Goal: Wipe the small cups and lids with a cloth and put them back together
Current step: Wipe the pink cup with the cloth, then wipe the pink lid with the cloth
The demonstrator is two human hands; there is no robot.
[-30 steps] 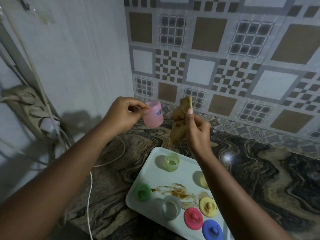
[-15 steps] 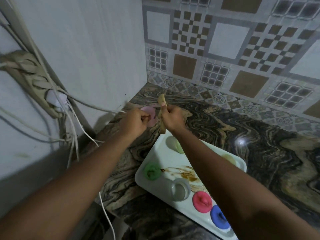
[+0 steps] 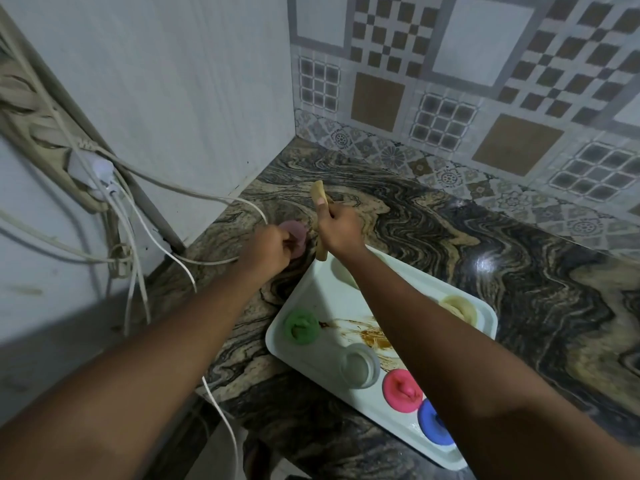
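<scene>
While both arms stretch forward over the counter (image 3: 485,237), the hands meet just past the far corner of the tray (image 3: 325,299), which lies flat on the stone with a brown smear across its middle. White cables (image 3: 138,174) hang along the wall on the left, and one loops close by the left wrist.

The left hand (image 3: 268,249) shows its back to the camera, fingers curled tight round the pink cup (image 3: 296,232). It holds the cup low over the counter, just left of the tray's far corner. The blur hides which way the cup's mouth faces.

The right hand (image 3: 341,230) is a closed fist round the cloth (image 3: 318,194), thumb laid up along it. The cloth is bunched into an upright strip, with one end poking above the fist and the other below. It sits just beside the cup; whether they touch cannot be told.

On the tray stand a clear cup (image 3: 358,365), a green lid (image 3: 300,329), a pink lid (image 3: 401,389), a blue lid (image 3: 433,427) and a yellow piece (image 3: 459,306), partly behind the right forearm.
</scene>
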